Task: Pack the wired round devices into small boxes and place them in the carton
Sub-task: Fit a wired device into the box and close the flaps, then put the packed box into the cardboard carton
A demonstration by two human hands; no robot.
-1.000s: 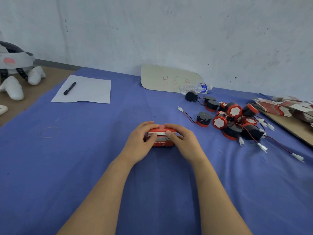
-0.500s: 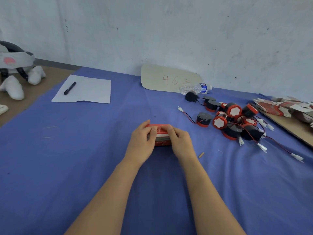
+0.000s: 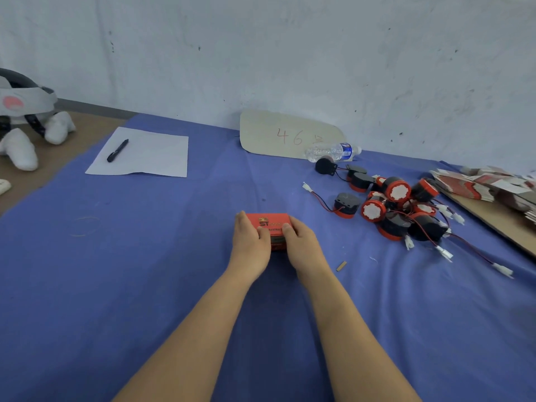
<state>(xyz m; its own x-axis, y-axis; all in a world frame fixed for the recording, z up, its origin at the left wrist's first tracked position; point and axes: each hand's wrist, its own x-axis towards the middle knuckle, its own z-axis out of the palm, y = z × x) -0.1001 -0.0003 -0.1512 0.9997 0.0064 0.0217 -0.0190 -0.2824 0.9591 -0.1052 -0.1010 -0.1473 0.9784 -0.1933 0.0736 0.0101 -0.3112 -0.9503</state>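
Both hands grip closed red box [image 3: 268,224]; contents hidden; loose devices [image 3: 397,207] right.

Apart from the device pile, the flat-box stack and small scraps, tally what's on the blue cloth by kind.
Small red box: 1
Water bottle: 1
Pen: 1
Paper sheet: 1
Cardboard sign: 1
Total: 5
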